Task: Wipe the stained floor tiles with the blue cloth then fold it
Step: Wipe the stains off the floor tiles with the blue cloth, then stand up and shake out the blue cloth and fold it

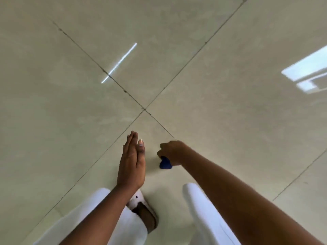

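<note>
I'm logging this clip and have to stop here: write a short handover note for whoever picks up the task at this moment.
Left hand: open, flat, fingers straight, holding nothing.
Right hand: closed around the bunched blue cloth, held above the floor tiles.
Person stands over the tile joint; one foot in a white slipper shows.
Done: cloth is in hand. No clear stain shows on the tiles from here, so I cannot tell whether wiping is done.
Left: check the tiles, wipe if needed, then fold the cloth.

Count: 2 hands, left hand (131, 161) flat w/ fingers straight, right hand (172, 152) fisted round 1 blue cloth (165, 163). 2 white trouser legs near edge, left leg (92, 218), right leg (203, 209). 1 shoe (141, 206) visible. Floor tiles (230, 121): 4 meet at 1 grout cross (144, 109). 2 light reflections: far-left streak (118, 63), far-right patch (307, 71).
</note>
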